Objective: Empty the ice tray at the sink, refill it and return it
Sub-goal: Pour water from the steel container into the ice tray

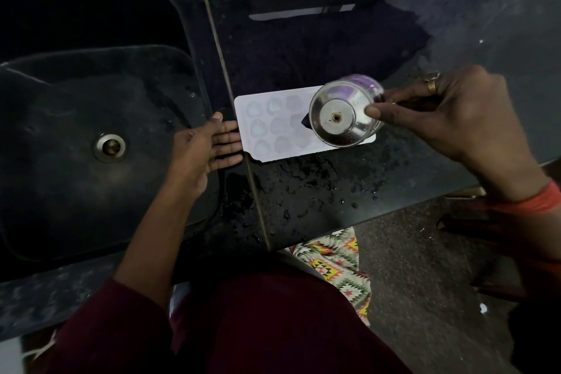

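Covering the right end of the white rectangular plastic ice tray point(273, 127), a shiny steel tumbler point(337, 118) is showing only its round base to the camera, so its mouth and anything leaving it are lying out of sight. The tray's heart-like pockets are looking pale and dim, and what they are holding is hard to make out. The upper part of the black stone sink point(60, 118) at the left of the frame is fading into darkness, with only its round metal drain point(109, 144) showing clearly, and the right forearm is being cut off at the right edge of the frame. The tray is lying flat on the wet black stone counter point(318, 185) at the centre of the frame, its left end just crossing the thin brass seam point(224, 70) beside the sink's rim, with bare counter opening above it and to the right and the counter's front edge running below. The left hand point(206, 146) is resting with straight fingers against the tray's left short edge. The right hand point(455, 121), wearing a gold ring point(431, 85), is gripping the tumbler by its side, holding it tipped over the tray's right end.
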`<state>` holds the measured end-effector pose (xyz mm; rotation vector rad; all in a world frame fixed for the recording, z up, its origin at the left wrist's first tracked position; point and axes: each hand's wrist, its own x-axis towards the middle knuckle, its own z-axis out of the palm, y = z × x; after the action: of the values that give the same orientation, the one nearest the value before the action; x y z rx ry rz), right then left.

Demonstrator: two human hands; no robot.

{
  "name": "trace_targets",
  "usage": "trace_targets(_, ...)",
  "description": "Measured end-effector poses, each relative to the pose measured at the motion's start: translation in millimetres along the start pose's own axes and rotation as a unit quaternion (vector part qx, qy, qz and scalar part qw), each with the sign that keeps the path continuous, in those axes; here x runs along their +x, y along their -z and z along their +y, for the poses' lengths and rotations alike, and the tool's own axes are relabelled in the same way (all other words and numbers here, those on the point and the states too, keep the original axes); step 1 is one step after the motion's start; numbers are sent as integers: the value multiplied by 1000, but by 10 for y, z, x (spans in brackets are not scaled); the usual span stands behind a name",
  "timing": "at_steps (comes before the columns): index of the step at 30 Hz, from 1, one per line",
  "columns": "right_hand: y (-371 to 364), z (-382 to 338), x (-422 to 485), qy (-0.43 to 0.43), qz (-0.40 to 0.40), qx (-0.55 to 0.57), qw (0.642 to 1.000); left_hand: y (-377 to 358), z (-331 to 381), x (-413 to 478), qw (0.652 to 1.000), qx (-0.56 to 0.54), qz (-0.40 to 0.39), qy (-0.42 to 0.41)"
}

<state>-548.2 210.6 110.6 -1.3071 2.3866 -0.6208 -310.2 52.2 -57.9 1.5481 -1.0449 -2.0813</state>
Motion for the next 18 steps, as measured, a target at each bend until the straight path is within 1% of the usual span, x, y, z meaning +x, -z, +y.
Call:
trace_targets(10, -14, 1, -7, 16, 5, -13, 1000, 12, -14, 2, 1000, -2, -1, 2)
trace_targets(18, -33, 1, -10, 9, 8, -13, 1000, 16, -30, 30, 1000, -1, -3, 7)
